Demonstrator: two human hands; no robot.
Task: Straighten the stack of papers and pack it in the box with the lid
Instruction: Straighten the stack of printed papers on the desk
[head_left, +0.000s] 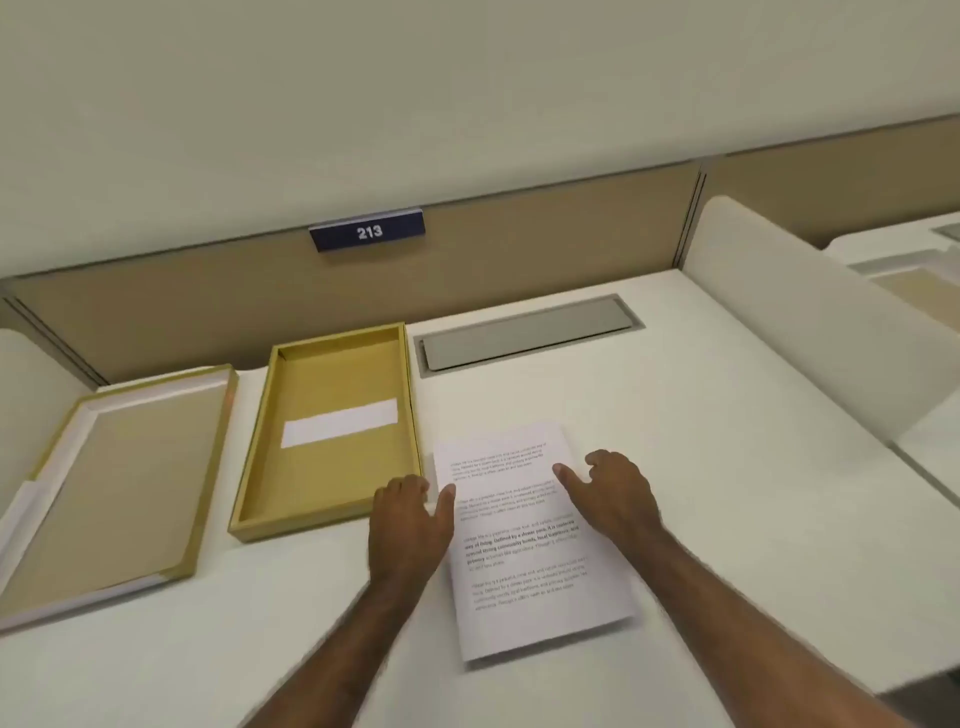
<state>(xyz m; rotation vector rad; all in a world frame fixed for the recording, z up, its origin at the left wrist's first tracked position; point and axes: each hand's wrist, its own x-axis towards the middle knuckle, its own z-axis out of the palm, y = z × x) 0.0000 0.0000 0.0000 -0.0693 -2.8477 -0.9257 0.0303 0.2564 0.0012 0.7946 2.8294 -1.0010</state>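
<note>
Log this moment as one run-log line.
stage: squaring papers | left hand: at stack's left edge | right hand: on stack | box: open | lid: off, left

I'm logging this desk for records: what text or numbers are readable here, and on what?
"213": white digits on the dark blue nameplate on the tan partition.
White printed paper stack: paragraphs of text, too small and blurred to read.
White label inside the open tan cardboard box: blank.

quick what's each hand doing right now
left hand: open, thumb on the paper stack, holding nothing
right hand: open, resting on the stack, holding nothing
</note>
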